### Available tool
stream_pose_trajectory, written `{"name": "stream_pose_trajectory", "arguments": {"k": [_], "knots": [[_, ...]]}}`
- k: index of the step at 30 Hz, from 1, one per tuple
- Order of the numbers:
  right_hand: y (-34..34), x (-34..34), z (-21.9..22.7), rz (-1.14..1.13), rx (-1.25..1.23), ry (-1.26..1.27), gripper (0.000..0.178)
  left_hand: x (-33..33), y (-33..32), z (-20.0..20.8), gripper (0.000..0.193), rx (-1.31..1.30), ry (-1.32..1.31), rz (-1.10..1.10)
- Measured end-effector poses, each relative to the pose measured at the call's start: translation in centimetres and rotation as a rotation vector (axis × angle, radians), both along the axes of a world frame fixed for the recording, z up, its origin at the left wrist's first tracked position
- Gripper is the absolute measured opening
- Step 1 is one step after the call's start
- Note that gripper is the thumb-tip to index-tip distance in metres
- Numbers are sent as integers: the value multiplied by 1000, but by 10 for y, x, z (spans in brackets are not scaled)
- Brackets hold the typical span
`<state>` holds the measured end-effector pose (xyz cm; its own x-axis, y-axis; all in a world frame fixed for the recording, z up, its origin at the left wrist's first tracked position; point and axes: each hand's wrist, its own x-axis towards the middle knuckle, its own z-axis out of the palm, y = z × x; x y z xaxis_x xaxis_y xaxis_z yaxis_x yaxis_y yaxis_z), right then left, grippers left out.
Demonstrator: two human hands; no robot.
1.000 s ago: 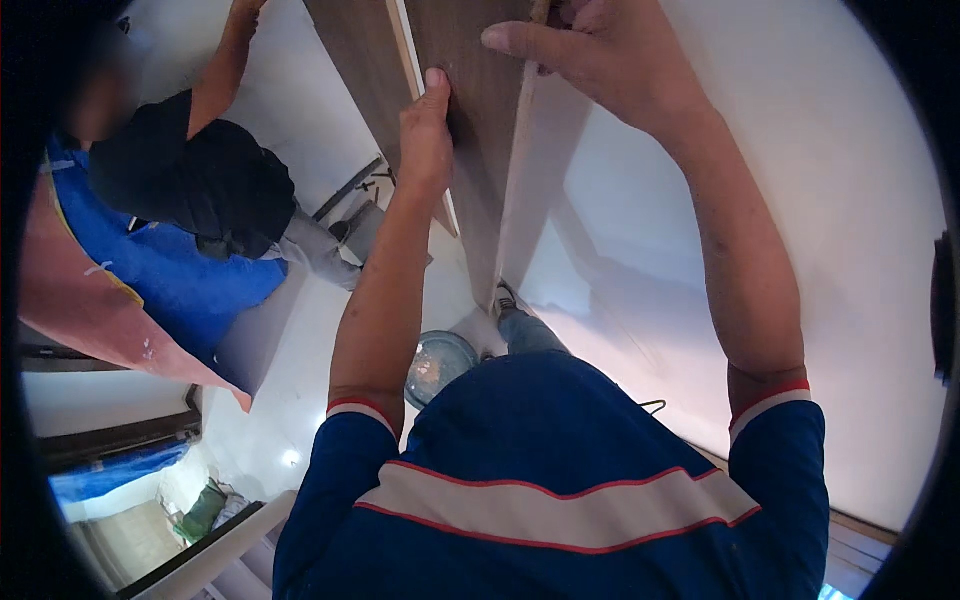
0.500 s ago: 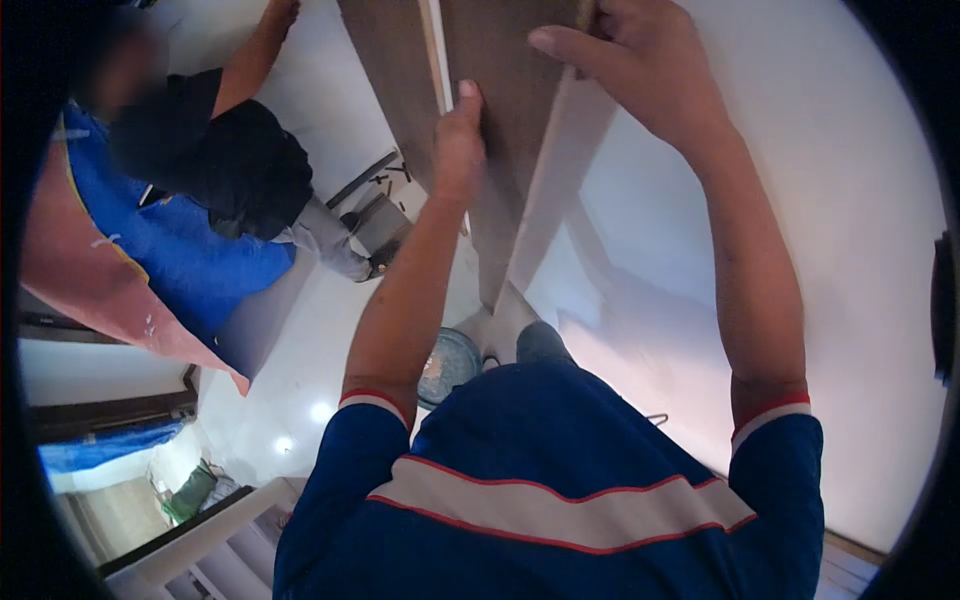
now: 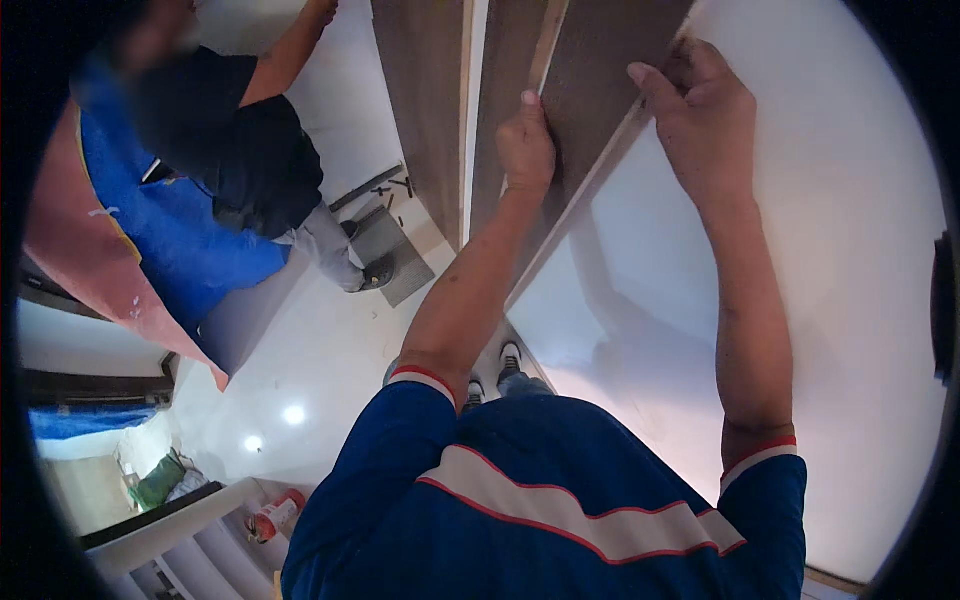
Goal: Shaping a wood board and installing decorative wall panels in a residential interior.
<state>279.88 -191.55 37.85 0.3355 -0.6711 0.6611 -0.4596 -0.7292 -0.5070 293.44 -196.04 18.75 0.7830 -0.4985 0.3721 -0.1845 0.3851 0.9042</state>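
Observation:
A tall dark-brown wood-finish board with pale edges stands upright in front of me, close to the white wall. My left hand is closed around its left edge, thumb pointing up. On the opposite edge, my right hand grips with bent fingers; the fingertips are partly hidden behind the board. To the left rise more brown panels, with a narrow white strip between them. The board's top runs out of view, and its lower end is partly covered by my left arm.
A person in a dark shirt crouches at left, beside a blue sheet and a pink sheet. A grey slab and small dark pieces lie on the floor. White wall bounds the right. Lower left is a red cylinder.
Both hands and the board now appear further right and lower. More of the neighbouring brown panel shows at its left. The round tub near my feet is out of sight.

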Motion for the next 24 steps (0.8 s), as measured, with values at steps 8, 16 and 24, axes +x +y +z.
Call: {"name": "stream_pose_trajectory", "arguments": {"k": [8, 16, 24], "knots": [[-13, 1, -4, -55, -166, 21, 25, 9, -14, -7, 69, -77, 13, -32], [-1, -2, -8, -97, -191, 185, 34, 7, 23, 13, 60, 80, -469, 33], [-6, 2, -12, -157, -329, 49, 53, -35, 0, 25, 97, -207, -710, 167]]}}
